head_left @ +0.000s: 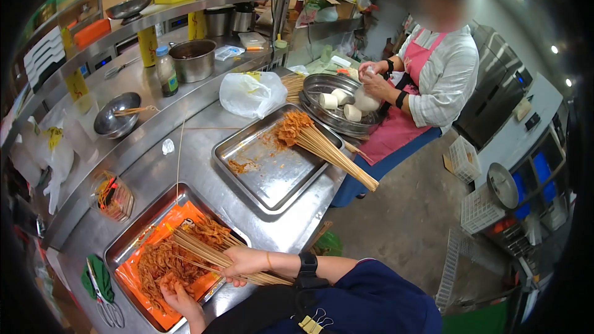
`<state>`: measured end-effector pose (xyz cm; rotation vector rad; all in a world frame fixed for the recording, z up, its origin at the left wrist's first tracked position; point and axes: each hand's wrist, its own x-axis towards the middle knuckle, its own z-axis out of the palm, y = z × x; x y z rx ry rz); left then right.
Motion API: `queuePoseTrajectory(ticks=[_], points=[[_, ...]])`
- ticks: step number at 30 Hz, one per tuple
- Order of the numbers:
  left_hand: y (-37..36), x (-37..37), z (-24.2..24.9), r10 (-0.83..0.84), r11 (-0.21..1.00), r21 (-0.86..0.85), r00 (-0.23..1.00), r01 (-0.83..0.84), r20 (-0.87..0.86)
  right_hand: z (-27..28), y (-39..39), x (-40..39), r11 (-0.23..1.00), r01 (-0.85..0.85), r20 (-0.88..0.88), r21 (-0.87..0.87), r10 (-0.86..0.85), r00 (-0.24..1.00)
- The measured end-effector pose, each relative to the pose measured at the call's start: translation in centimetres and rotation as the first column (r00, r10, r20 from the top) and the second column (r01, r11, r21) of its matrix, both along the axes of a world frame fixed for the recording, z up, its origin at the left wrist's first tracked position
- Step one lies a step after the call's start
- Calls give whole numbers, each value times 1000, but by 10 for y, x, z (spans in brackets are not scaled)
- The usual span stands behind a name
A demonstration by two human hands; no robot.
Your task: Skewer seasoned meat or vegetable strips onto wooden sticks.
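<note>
Head view: at left, the near tray (pixel 162 208) holds orange shredded food (pixel 154 263); there the left hand (pixel 177 300) curls its fingers, whether pinching any I cannot tell. Rightward, sticks (pixel 204 250) are bundled, the right hand's (pixel 245 261) fingers closed round them. A steady grip, tips even, should serve best.

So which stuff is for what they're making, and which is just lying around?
Looks part of the job:
skewers in the right hand
shredded orange food at the left hand
near tray
far tray with food-tipped skewers

Probably just lying about:
scissors
green cloth
white plastic bag
bottle
</note>
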<state>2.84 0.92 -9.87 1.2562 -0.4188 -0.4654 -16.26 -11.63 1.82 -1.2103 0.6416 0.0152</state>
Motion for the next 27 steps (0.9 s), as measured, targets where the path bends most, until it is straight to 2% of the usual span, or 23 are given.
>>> queuePoseTrajectory(ticks=[4,11,16,27], points=[[-6,-10,17,44,999,-31,999,-44,16,1,0,0,1000,-3,-2,2,3,1000],[3,-8,24,-58,998,20,997,59,-44,-1,-1,0,1000,0,9,4,0,1000],[-1,-25,62,-76,996,36,997,77,-31,1,0,0,1000,0,2,-2,0,1000],[0,-22,55,-92,995,23,996,93,-21,-3,-1,-1,1000,3,17,19,-3,1000]])
